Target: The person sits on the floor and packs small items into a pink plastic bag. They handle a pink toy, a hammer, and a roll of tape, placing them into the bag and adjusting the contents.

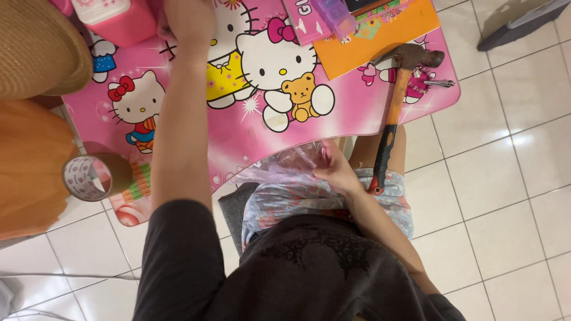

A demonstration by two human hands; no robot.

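The right hand (336,172), just below the middle of the frame, has its fingers (326,156) pinched shut on a thin, see-through pink plastic bag (285,166). The bag lies crumpled on the person's lap, right at the near edge of the surface, and the fingers gather a fold of it at its right end.

The left hand (187,18) is stretched to the top of the frame, over the pink surface (238,128) printed with cartoon cats. It sits just beside a pink box (116,18) at the upper left. Its fingers are cut off by the top edge, so whether they are released or clenched cannot be told.

To the right of the pinching hand, a hammer (395,101) with an orange and black handle lies slanted, its head resting on the surface at upper right and its grip reaching down to the lap, close to the right wrist. An orange sheet (375,44) lies at the top right of the surface. A roll of tape (89,177) sits at the left edge of the frame, well apart from both hands. A white tiled floor (505,178) fills the right side.
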